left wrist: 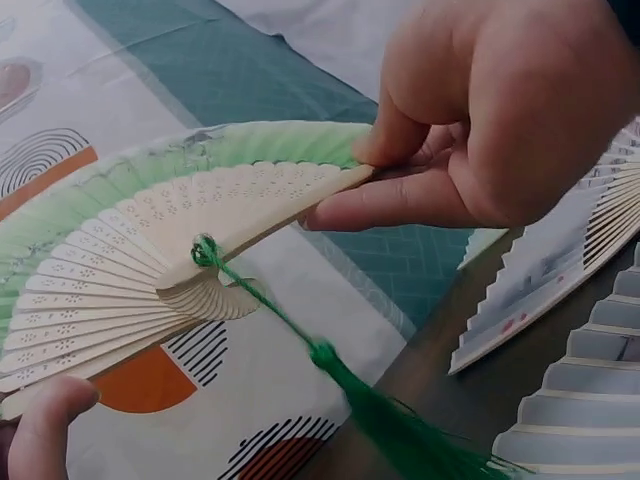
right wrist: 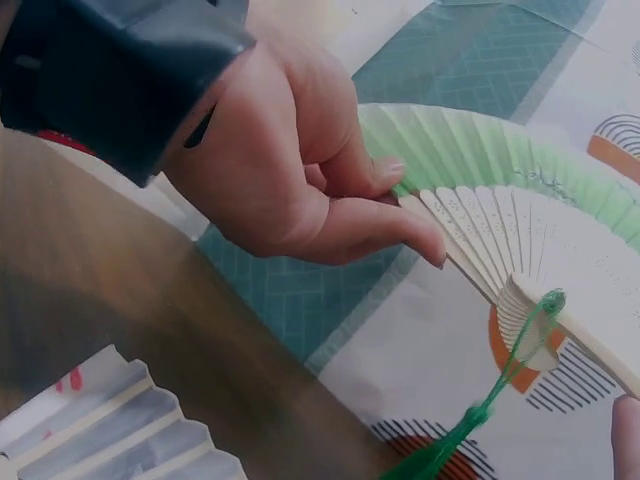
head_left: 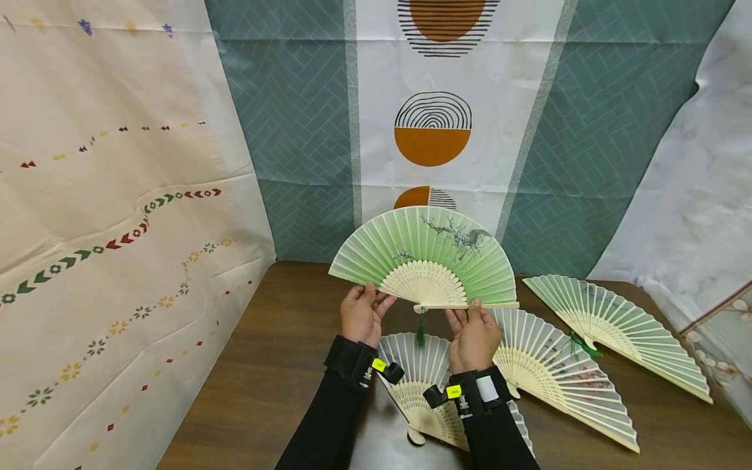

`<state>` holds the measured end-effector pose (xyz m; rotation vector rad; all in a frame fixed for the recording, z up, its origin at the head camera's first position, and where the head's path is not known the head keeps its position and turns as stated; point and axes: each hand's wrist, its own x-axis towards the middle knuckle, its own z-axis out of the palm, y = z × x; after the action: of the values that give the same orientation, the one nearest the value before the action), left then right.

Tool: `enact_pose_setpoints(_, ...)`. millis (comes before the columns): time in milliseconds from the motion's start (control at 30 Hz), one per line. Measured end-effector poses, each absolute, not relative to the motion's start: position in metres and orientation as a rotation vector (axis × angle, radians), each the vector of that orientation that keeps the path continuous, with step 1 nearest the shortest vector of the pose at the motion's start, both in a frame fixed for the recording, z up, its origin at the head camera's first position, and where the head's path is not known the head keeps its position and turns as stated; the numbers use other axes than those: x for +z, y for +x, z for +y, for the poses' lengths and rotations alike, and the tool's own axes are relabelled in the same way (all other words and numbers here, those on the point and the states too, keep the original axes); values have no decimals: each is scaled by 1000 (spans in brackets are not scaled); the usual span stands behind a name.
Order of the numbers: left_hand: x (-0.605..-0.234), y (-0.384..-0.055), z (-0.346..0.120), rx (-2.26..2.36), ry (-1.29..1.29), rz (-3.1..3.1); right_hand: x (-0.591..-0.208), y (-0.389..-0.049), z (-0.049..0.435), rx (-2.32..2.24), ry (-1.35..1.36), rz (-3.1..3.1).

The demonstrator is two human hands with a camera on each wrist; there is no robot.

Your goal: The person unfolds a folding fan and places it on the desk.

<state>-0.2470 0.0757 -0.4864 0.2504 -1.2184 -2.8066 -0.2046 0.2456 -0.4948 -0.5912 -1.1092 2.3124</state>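
A spread green folding fan (head_left: pixel 376 251) with a dark tree-branch print is held up above the table. My left hand (head_left: pixel 360 316) pinches the left end of its pale slatted ribs, thumb in front. Near the right guard stick, my right hand (head_left: pixel 474 336) pinches the fan's lower edge. In the left wrist view, the right hand (left wrist: pixel 480 120) has thumb and fingers on either side of the guard. The left hand (right wrist: pixel 290 160) grips the opposite edge in the right wrist view. From the pivot hangs a green tassel (left wrist: pixel 390 420).
A white open fan (head_left: pixel 414 356) lies under my forearms, partly hidden. To the right, on the brown table (head_left: pixel 252 365), are a white fan with reddish print (head_left: pixel 564 372) and a pale green fan (head_left: pixel 623 326). Patterned cloths hang behind and at the left.
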Motion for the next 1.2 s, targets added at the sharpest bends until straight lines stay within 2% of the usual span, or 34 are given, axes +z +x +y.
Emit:
enact_pose_setpoints(400, -482, -246, 72, -2846, 308, -1132, -493, -206, 241, 2380, -555, -1023)
enact_pose_setpoints(733, -494, -239, 59, -2819, 371, -1102, -497, -207, 236, 2463, -575, -1095)
enact_pose_setpoints(1033, -505, -241, 12, -2758, 455, -936, -492, -243, 206, 2511, -529, -1347)
enact_pose_setpoints(1200, -516, -232, -27, -2700, 538, -960, -503, -259, 178, 2550, -565, -1541)
